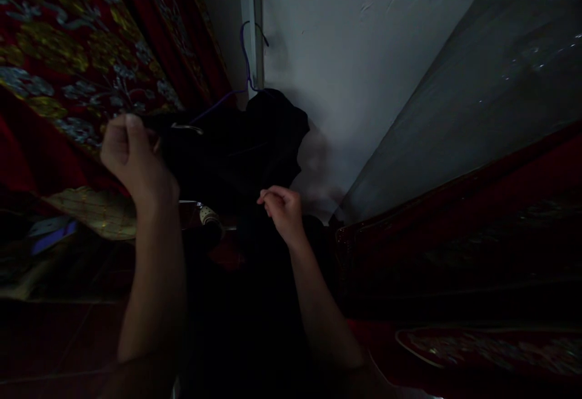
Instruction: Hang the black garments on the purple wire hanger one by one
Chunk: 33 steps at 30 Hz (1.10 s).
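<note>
A black garment (218, 156) hangs from a purple hanger (248, 62), with its cloth drawn out toward the left. Closed at the garment's left end is my left hand (136, 156), thumb pressed to curled fingers on the cloth. Lower and to the right, my right hand (282, 208) is closed in a pinch at the garment's lower edge. The dark cloth merges with the shadow, so the exact grip of the right fingertips is hard to see. A thin pale curved strip (187, 127) shows on the garment near my left hand.
The hanger hooks onto a pale upright strip (257, 17) by a light wall (345, 41). Red embroidered cloth (68, 35) hangs at the left. Clear plastic sheeting (500, 77) and dark red furnishings (454, 223) stand at the right. Red tiles (59, 338) cover the floor.
</note>
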{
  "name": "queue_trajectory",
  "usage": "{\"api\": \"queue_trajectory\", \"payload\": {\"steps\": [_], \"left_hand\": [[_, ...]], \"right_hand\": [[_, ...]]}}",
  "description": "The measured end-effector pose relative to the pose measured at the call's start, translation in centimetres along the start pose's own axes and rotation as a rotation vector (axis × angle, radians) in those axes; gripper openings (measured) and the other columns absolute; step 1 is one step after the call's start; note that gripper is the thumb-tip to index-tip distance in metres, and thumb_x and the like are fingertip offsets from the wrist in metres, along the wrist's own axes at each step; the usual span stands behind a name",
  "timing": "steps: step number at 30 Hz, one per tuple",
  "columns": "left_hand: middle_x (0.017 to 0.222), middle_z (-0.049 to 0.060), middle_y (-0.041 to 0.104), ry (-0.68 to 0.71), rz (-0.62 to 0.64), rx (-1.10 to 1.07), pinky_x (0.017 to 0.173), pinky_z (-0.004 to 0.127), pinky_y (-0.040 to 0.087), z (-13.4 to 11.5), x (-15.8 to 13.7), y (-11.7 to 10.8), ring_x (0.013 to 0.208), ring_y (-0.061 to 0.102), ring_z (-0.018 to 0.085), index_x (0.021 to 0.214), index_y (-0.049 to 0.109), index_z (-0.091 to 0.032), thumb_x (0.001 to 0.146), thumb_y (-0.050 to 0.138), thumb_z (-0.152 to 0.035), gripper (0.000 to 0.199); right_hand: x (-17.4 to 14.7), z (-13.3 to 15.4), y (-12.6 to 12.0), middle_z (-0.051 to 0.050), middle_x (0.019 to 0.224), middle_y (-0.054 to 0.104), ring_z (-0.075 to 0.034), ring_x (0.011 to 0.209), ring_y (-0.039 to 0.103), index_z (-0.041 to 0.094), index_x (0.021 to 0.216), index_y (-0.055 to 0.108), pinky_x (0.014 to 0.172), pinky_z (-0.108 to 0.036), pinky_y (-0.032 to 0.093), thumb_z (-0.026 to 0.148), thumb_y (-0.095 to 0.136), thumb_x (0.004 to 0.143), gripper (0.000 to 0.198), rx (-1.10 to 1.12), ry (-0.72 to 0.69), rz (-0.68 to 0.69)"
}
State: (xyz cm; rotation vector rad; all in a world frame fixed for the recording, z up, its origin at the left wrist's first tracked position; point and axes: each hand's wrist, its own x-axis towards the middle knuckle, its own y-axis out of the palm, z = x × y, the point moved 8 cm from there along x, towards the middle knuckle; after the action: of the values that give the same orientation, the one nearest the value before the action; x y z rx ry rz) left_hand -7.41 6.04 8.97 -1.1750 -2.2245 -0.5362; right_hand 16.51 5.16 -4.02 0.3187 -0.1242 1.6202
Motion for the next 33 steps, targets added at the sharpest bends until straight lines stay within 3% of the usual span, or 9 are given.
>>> {"api": "queue_trajectory", "payload": {"steps": [4,9,13,19,22,24,28,30,33], "left_hand": [[0.100,0.003,0.068,-0.154,-0.080,-0.099,0.086,0.032,0.055,4.5,-3.7,-2.2,0.095,0.067,0.019,0.105,0.061,-0.021,0.092,0.061,-0.045,0.027],[0.090,0.002,0.065,-0.449,-0.291,-0.341,0.081,0.029,0.054,10.8,-10.6,-3.3,0.088,0.066,0.017,0.089,0.059,-0.020,0.086,0.061,-0.042,0.022],[0.075,-0.002,0.059,-0.587,-0.158,-0.304,0.063,0.020,0.045,12.4,-13.5,-1.1,0.068,0.057,0.011,0.081,0.060,-0.018,0.076,0.072,-0.040,0.025],[0.072,0.000,0.060,-0.500,0.421,-0.115,0.059,0.022,0.041,8.3,-14.0,4.0,0.066,0.052,0.012,0.079,0.067,-0.017,0.082,0.072,-0.040,0.024],[0.082,0.002,0.064,-0.475,0.417,-0.235,0.064,0.022,0.045,5.6,-14.3,5.2,0.072,0.056,0.013,0.089,0.067,-0.018,0.088,0.069,-0.041,0.023],[0.089,0.003,0.065,-0.434,0.394,-0.324,0.071,0.024,0.048,3.8,-14.7,6.0,0.078,0.059,0.014,0.094,0.066,-0.019,0.093,0.066,-0.040,0.022],[0.096,0.005,0.068,-0.243,0.500,-0.293,0.088,0.032,0.052,0.2,-16.2,8.3,0.094,0.064,0.020,0.092,0.066,-0.021,0.094,0.064,-0.036,0.015],[0.101,0.007,0.068,-0.151,0.535,-0.258,0.095,0.036,0.051,-1.0,-16.8,9.2,0.101,0.065,0.022,0.094,0.067,-0.022,0.096,0.062,-0.033,0.012],[0.110,0.008,0.067,-0.046,0.530,-0.195,0.101,0.039,0.049,-1.7,-16.6,9.3,0.110,0.064,0.023,0.100,0.067,-0.024,0.097,0.061,-0.030,0.010]], "right_hand": [[-1.9,1.2,2.0,0.004,0.049,0.049,-0.009,0.044,0.043,0.019,0.063,0.065,0.046,-0.023,0.029,0.036,0.062,0.082,0.026,0.039,-0.022,0.109],[-2.6,1.3,2.0,0.004,0.046,0.049,-0.008,0.041,0.040,0.019,0.059,0.065,0.045,-0.024,0.029,0.034,0.061,0.081,0.026,0.102,0.008,0.087],[-2.4,0.6,0.4,0.002,0.049,0.053,-0.008,0.041,0.039,0.019,0.057,0.064,0.045,-0.024,0.029,0.033,0.061,0.078,0.026,0.170,0.034,0.029],[-2.1,-1.7,-1.2,0.003,0.051,0.049,-0.009,0.046,0.040,0.019,0.057,0.060,0.049,-0.025,0.030,0.036,0.058,0.081,0.029,-0.028,0.138,0.150],[-2.0,-3.1,-2.1,0.001,0.059,0.054,-0.013,0.057,0.051,0.019,0.063,0.060,0.056,-0.026,0.036,0.031,0.055,0.083,0.025,-0.367,0.164,0.225],[-1.9,-3.4,-2.7,-0.002,0.077,0.065,-0.016,0.072,0.060,0.018,0.081,0.065,0.067,-0.028,0.044,0.026,0.060,0.080,0.010,-0.478,0.129,0.199],[-2.1,-1.6,-1.6,-0.009,0.118,0.067,-0.024,0.106,0.063,0.020,0.117,0.061,0.092,-0.036,0.050,0.021,0.073,0.072,0.047,-0.327,-0.084,0.206],[-2.1,-1.0,-1.0,-0.008,0.113,0.069,-0.024,0.102,0.064,0.022,0.108,0.063,0.090,-0.037,0.052,0.023,0.071,0.075,0.034,-0.206,-0.095,0.206],[-1.6,-0.7,-1.9,-0.005,0.098,0.071,-0.022,0.091,0.065,0.022,0.095,0.065,0.083,-0.035,0.053,0.028,0.066,0.077,0.019,-0.086,-0.002,0.047]]}}
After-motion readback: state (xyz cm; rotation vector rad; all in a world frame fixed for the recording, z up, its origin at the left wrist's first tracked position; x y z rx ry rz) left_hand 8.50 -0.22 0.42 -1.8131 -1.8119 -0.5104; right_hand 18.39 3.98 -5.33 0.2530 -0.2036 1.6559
